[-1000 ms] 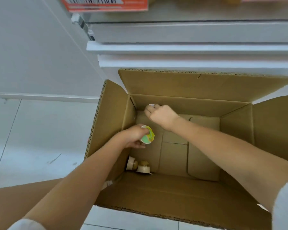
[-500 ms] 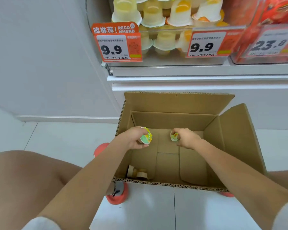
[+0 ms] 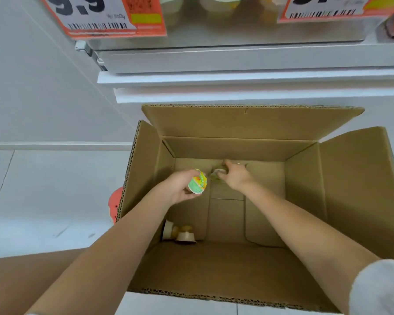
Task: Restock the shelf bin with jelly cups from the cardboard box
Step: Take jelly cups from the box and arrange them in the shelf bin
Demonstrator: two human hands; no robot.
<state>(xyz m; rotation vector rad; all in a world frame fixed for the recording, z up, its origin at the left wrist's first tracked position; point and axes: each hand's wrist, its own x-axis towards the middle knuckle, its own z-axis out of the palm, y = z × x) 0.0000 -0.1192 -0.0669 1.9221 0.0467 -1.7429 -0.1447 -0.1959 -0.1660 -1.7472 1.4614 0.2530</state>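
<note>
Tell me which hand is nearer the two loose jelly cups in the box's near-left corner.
Left. The left hand, holding a jelly cup, is above the two loose cups; the right hand is farther off, toward the box's far wall.

Cardboard box [image 3: 255,123]: matt brown corrugated board, fluted raw edges. Jelly cup [image 3: 198,184] w/ glossy printed foil lid (green/yellow). Floor tiles [image 3: 55,189] smooth, slight sheen. Price tags [image 3: 105,17] glossy paper.

Bare forearms, short white sleeve [image 3: 380,289] edges
</note>
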